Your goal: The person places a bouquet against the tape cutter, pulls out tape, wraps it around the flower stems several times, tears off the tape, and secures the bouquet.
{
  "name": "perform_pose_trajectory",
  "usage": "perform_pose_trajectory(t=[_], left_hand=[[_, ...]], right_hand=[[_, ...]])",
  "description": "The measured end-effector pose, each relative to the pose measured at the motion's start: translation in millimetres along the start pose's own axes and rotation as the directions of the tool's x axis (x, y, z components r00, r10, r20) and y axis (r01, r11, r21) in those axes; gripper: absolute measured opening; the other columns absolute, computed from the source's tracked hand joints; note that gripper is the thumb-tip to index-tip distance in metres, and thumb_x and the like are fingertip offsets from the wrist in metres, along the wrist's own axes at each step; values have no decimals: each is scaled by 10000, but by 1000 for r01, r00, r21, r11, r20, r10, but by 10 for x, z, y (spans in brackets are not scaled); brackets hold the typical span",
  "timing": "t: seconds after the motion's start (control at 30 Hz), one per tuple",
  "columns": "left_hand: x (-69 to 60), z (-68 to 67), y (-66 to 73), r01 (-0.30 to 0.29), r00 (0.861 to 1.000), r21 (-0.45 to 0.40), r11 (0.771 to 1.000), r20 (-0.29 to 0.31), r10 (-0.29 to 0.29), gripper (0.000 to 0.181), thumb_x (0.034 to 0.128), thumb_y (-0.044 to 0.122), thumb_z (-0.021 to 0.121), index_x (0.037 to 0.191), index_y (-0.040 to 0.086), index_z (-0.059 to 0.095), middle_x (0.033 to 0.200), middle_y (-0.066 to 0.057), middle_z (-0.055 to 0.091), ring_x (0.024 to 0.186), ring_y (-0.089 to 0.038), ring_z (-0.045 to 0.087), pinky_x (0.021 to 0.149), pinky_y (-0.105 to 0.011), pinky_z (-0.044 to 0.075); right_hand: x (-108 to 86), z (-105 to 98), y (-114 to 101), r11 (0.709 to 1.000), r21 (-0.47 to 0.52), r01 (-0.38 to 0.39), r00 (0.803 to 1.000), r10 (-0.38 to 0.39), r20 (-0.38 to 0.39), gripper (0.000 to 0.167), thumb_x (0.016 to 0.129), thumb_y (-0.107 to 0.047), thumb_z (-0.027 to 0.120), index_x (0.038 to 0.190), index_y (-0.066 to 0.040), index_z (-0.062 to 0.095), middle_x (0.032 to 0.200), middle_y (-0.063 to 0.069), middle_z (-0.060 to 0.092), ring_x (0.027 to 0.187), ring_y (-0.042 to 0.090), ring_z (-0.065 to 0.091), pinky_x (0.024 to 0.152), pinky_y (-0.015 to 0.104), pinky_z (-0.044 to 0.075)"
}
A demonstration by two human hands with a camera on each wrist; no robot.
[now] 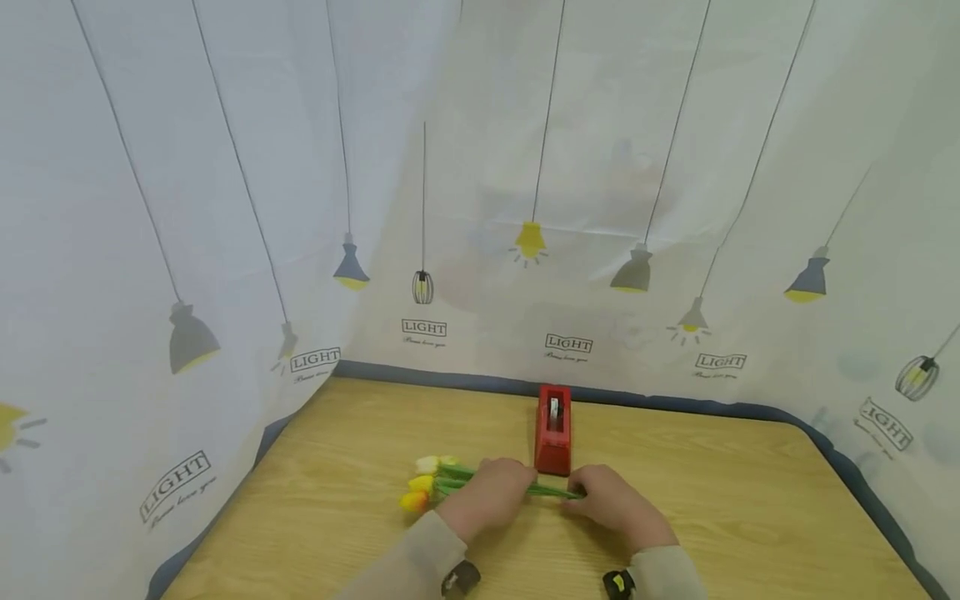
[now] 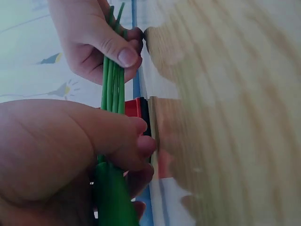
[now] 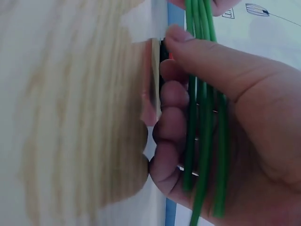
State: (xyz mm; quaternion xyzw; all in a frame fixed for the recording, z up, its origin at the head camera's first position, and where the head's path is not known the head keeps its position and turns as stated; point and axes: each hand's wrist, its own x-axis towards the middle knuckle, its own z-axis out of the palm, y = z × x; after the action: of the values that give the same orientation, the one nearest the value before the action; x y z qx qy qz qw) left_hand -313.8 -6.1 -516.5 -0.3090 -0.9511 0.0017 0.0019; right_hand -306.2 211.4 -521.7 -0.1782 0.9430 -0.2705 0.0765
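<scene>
A bunch of tulips with white, yellow and orange-tinged heads [image 1: 423, 483] lies sideways low over the table, heads to the left. Its green stems [image 1: 553, 491] run to the right between both hands. My left hand [image 1: 495, 496] grips the bunch partway along, just below the heads, where a green leaf [image 2: 113, 193] shows in the left wrist view. Near the stem ends, my right hand [image 1: 611, 504] holds the stems with thumb and curled fingers. In the right wrist view, loose stem ends [image 3: 202, 174] cross the palm, uneven in length.
A red tape dispenser [image 1: 553, 454] stands on the wooden table [image 1: 712, 483], just beyond the hands. Behind and at both sides hangs a pale curtain [image 1: 480, 333] printed with lamps, its dark blue hem along the table's edge.
</scene>
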Motion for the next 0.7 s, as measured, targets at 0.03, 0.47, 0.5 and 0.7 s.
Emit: perform_pose_trajectory(t=[0.03,0.47,0.5,0.7], left_hand=[[0,7,-8,1,1000,-6,1000,4,-1,186,992,129,728,1154,220,737,1072,40,772,975,-144,706,820,-407,605],[-18,-49,-98,-9,1000,-135,991,12,10,303,982,78,715,1216,267,754,1145,42,771,1062,-170,700,992,-529,599],[-19,-53,-102,-10,1000,-137,991,16,12,303,983,78,716,1216,268,753,1140,46,768,1064,-164,698,998,-523,599],[-21,-54,-120,-30,999,-135,990,28,34,322,945,86,771,1219,255,754,1124,64,765,1041,-131,694,952,-394,610]], right_hand=[[-2,-2,-2,1000,-1,-2,1000,2,-6,247,903,-223,858,766,-140,670,727,-58,583,669,119,495,617,259,416],[-30,-89,-8,1000,23,-17,1000,18,-11,205,789,-121,923,866,-137,734,794,-40,658,745,146,557,681,318,502],[-35,-99,-12,999,30,-25,1000,25,-1,210,784,-114,925,872,-136,736,799,-34,663,750,151,563,684,324,507],[-58,-133,-41,996,47,-79,997,77,25,257,750,-92,944,913,-135,750,843,-10,692,775,168,590,700,350,536]])
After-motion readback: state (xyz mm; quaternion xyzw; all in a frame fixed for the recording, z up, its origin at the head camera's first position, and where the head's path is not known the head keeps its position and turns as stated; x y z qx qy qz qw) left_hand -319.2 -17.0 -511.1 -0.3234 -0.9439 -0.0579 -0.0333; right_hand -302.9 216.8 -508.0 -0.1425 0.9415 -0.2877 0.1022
